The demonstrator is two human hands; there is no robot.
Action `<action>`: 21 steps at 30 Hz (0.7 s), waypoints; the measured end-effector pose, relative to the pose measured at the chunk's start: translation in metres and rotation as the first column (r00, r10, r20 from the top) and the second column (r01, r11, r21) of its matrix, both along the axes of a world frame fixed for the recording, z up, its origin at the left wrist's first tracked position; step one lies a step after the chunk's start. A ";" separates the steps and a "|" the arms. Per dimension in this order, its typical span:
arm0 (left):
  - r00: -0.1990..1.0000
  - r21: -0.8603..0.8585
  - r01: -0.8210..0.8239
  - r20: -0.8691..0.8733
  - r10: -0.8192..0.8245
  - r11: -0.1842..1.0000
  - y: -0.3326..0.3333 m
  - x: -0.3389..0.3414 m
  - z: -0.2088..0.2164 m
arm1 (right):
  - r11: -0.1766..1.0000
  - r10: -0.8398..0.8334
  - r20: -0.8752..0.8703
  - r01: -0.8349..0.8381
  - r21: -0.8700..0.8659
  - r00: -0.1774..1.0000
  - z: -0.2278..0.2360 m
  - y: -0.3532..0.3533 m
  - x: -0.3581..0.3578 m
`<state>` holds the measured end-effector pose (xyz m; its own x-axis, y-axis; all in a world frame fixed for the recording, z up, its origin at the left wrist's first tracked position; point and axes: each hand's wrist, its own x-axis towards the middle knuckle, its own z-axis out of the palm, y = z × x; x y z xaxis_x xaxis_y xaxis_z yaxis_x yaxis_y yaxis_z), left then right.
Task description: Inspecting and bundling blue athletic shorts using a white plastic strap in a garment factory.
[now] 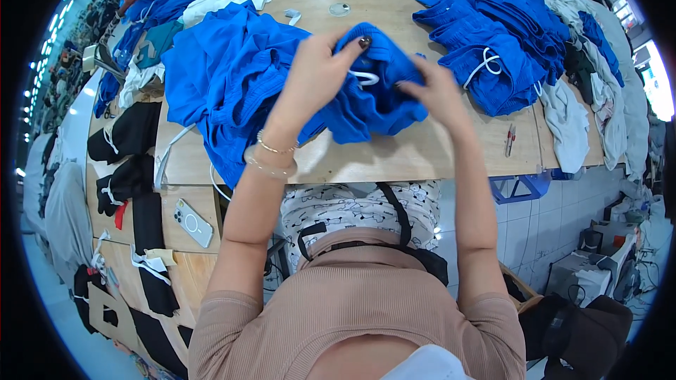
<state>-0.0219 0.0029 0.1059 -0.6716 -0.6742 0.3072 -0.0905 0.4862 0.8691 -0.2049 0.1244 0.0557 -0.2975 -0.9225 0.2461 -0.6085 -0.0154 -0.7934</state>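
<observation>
One blue garment spans your left hand, gripping it, and right hand, its grip too blurred to tell, above the table, seemingly raised so its waistband gapes.

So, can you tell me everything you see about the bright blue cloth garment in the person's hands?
The bright blue cloth garment looks soft, with a gathered edge at the top and a thick white cord looping out near the middle. It is bunched in folds above the pale wooden table, beside a blue cloth heap. The left hand grips its upper left; the blurred right hand touches its right side.
</observation>
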 end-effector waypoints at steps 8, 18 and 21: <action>0.961 -0.481 -0.232 0.022 0.276 0.846 -0.037 0.015 0.013 | 0.967 -0.138 0.189 0.174 -0.188 0.972 0.105 0.052 -0.031; 0.993 0.342 0.105 0.018 -0.118 0.934 -0.047 0.032 0.005 | 0.975 -0.084 0.799 0.216 -0.059 0.596 0.067 0.066 -0.044; 0.983 0.297 0.110 0.109 -0.148 0.949 -0.053 0.040 0.003 | 0.971 -0.135 0.678 0.232 -0.054 0.723 0.061 0.071 -0.053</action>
